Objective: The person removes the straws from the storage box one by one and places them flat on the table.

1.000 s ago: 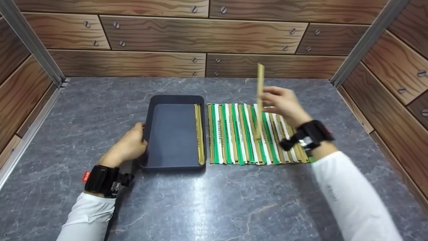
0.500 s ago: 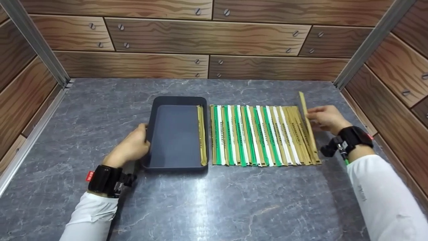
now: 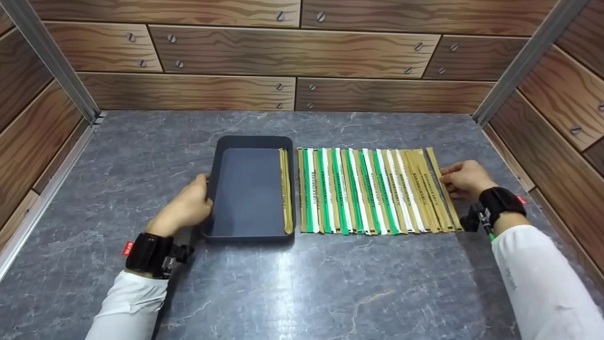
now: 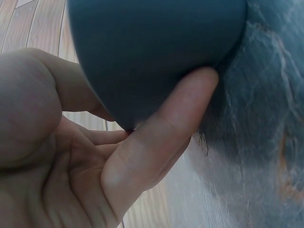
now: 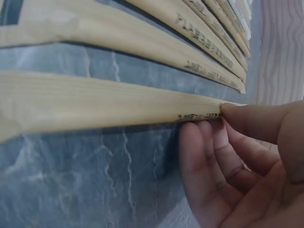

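Note:
In the head view, my right hand (image 3: 465, 179) pinches a long gold stick packet (image 3: 442, 186) at the right end of a row of stick packets (image 3: 361, 191). The right wrist view shows thumb and fingers on the printed edge of this packet (image 5: 118, 107), which lies on or just above the table. A narrow gap parts it from its neighbours. My left hand (image 3: 186, 205) grips the left wall of a dark grey tray (image 3: 245, 193). Along the tray's right wall lie gold stick packets (image 3: 285, 193); their count cannot be told.
The row runs in green, white and gold, with several gold packets together toward its right end. It lies close to the tray's right side. Wood-patterned walls (image 3: 226, 89) bound the grey marbled table (image 3: 330, 283) at the back and sides.
My right hand has carried the gold packet rightward from above the row's middle, then lowered it beside the right end. The left hand stays on the tray.

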The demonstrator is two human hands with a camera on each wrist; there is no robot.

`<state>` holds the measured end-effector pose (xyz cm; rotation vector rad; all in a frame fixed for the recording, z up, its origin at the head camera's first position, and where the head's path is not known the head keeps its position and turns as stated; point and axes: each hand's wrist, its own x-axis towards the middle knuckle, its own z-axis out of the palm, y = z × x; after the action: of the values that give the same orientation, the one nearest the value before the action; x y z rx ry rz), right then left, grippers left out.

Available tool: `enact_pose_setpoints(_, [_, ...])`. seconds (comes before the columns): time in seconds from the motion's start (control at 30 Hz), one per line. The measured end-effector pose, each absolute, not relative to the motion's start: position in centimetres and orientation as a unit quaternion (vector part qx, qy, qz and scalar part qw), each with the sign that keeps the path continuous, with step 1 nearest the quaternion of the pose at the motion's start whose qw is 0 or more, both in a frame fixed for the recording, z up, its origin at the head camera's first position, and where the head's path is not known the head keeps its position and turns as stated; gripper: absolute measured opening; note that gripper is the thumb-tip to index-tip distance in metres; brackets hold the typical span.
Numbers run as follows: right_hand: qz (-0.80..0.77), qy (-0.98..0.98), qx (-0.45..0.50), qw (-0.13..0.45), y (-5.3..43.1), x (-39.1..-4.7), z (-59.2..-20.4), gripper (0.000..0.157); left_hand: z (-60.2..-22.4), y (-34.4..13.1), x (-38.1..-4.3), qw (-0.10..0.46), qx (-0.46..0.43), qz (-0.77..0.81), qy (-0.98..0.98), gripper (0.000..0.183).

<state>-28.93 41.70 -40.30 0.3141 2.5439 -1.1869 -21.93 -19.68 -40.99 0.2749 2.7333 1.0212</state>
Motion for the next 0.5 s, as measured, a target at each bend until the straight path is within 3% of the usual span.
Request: enact_pose_setpoints(0.5, [-0.401,0.899,0.104,0.144,41.08,-28.97,-40.64,0.044,-41.08,-19.8,-21.96,0.088,0.106,0.345,0.929,0.067])
